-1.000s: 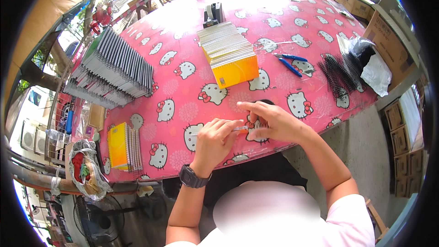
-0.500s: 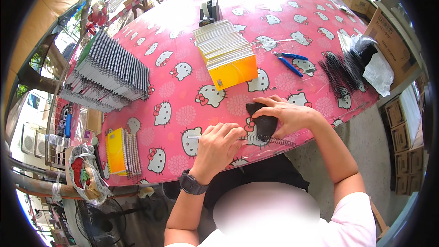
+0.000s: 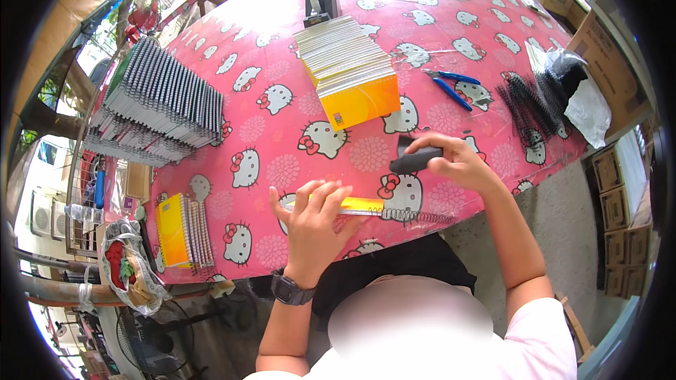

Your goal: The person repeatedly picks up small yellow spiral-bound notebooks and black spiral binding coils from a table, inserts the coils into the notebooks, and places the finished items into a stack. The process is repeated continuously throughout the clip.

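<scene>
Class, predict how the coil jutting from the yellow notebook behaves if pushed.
The coil would probably flex, given its thin, open loops. It looks light, being mostly gaps. Its free end might swing, as only the other meets the notebook.

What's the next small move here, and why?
I'd probably bring the right hand, holding the black object, down to the coil while the left hand steadies the yellow notebook: much coil sticks out past the notebook's right end, and the black object isn't touching it.
</scene>
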Demonstrator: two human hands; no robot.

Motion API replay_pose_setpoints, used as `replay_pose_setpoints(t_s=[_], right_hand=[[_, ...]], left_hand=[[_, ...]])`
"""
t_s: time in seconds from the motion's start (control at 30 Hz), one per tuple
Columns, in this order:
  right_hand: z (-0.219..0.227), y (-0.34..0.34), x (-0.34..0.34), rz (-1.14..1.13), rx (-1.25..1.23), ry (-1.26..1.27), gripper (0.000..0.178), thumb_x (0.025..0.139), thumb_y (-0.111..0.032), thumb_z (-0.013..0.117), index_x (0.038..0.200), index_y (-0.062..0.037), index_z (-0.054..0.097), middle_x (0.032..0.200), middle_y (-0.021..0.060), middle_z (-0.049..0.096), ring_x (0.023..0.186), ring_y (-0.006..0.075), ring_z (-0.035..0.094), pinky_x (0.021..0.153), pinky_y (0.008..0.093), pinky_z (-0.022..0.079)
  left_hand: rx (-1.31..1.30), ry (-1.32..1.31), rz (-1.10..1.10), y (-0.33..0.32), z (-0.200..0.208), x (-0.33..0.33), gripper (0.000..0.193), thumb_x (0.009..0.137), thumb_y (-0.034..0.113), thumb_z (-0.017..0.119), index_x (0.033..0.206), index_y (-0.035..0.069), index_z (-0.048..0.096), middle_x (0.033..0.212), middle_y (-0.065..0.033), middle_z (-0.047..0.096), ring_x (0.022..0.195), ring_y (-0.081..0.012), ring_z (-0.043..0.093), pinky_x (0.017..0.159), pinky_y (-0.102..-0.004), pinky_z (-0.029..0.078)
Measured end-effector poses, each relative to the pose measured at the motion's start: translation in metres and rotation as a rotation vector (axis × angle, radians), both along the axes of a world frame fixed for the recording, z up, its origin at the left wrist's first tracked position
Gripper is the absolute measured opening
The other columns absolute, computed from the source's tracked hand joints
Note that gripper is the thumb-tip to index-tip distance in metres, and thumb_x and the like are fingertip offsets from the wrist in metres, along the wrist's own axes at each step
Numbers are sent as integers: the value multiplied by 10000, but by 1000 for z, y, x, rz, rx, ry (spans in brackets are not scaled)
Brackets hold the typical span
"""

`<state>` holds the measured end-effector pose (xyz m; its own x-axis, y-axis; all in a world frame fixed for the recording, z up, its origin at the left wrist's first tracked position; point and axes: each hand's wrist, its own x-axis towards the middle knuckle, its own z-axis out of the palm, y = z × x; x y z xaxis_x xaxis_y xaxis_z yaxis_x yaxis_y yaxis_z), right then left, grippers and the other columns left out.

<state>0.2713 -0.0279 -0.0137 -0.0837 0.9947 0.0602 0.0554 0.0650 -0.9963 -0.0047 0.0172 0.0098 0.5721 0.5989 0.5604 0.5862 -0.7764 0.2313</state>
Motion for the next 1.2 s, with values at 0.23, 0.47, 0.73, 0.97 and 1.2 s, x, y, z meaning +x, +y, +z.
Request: replay_pose_setpoints(t_s=[0.23, 0.47, 0.73, 0.97, 1.2], right_hand=[[25, 9, -36, 166, -25, -315, 403, 805, -367, 705, 1017, -25, 684, 957, 68, 633, 987, 156, 534, 831, 303, 420], [33, 19, -35, 222, -68, -288, 445, 785, -438, 710, 1013, -56, 698, 984, 83, 631, 1025, 207, 542, 851, 348, 428], [27, 24, -44, 293, 12, -85, 474, 800, -468, 706, 1016, -47, 691, 942, 77, 625, 883, 173, 555, 737, 302, 446], [32, 36, -45, 182, -12, -428, 482, 800, -490, 704, 1023, -64, 695, 915, 98, 612, 898, 199, 549, 799, 337, 433], [23, 36, -58, 137, 18, -540, 425, 817, -405, 708, 1013, -30, 672, 944, 49, 609, 851, 130, 535, 747, 293, 433]], left_hand=[[-83, -37, -103, 7, -13, -10, 193, 672, 256, 791, 788, 170, 664, 744, 49, 619, 804, -155, 576, 1037, -467, 195], [-149, -115, -82, 9, -13, -9, 487, 653, 279, 822, 1080, 147, 629, 706, 56, 613, 758, -130, 582, 1032, -439, 215], [-172, -106, -78, 10, -17, -11, 741, 670, 388, 821, 1279, 122, 495, 837, 39, 642, 803, -128, 593, 1043, -461, 196], [-111, -365, -10, 14, -19, -14, 916, 671, 367, 839, 1394, 88, 351, 1056, -43, 617, 1015, -213, 581, 1067, -528, 149], [-1025, -1055, -258, 10, -52, -39, 608, 816, 45, 729, 1335, 60, 413, 1149, -98, 607, 988, -132, 585, 781, -242, 483]])
